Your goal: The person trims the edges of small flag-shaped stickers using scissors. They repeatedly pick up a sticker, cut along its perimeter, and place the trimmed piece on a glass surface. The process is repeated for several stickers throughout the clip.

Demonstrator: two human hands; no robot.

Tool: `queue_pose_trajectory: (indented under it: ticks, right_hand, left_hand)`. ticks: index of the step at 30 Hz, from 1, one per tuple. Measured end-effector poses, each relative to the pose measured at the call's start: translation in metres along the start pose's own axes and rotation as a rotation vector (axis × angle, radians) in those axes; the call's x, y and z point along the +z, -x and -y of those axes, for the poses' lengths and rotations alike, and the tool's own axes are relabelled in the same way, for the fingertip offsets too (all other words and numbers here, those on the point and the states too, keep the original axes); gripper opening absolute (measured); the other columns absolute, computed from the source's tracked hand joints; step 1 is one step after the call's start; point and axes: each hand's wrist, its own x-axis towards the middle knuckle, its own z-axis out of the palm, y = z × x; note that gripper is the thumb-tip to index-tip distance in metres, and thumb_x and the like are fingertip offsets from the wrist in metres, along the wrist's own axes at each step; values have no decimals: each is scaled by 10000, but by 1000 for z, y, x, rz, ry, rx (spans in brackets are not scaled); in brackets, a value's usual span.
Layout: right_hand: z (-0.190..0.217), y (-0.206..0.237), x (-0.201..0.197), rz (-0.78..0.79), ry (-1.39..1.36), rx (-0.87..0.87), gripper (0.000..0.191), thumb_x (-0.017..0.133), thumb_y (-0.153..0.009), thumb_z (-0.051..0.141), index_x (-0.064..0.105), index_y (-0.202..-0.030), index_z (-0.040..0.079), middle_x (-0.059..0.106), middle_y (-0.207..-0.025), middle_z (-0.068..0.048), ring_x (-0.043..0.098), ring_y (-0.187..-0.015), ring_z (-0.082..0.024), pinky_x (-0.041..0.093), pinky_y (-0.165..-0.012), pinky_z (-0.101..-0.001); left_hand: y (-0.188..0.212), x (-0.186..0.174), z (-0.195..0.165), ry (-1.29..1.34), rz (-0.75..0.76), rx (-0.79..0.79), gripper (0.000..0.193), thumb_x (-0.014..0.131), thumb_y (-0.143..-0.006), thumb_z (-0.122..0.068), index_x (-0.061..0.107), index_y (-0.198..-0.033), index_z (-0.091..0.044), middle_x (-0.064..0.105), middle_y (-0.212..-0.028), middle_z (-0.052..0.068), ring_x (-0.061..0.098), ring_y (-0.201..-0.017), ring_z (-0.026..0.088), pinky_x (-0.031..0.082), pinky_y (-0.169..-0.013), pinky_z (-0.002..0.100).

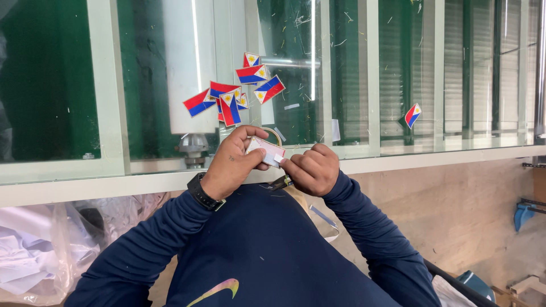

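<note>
Navy sleeves [170, 239] lead up to the left hand [230, 167], clamped on a small sticker sheet [266, 152]. The right hand [310, 169] pinches its corner (fingers together); a hasty peel could tear the backing, or drop it beneath the flag stickers [233, 96] on the glass [352, 74].

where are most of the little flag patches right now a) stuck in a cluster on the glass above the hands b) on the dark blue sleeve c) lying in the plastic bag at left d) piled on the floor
a: the flag patches sit in a cluster on the glass pane, above both hands.
</note>
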Motion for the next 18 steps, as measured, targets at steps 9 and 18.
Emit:
queue_pose_trajectory:
  ticks: [9,18]
  right_hand:
    - [-3,-2,-1,66,18,-54,310,757,-741,82,739,-1048,45,638,-873,-25,526,-633,-135,389,-577,-312]
    - [-7,2,-3,15,20,-117,307,784,-787,76,721,-1084,29,627,-888,-17,507,-639,-124,374,-582,-306]
  left_hand:
    - [-4,-3,-2,-40,44,-40,283,574,-908,-16,504,-1182,-9,687,-1068,124,701,-877,134,603,-755,264]
    - [-8,0,3,-71,72,-64,276,552,-903,-7,495,-1173,-16,628,-1083,100,691,-880,131,606,-701,268]
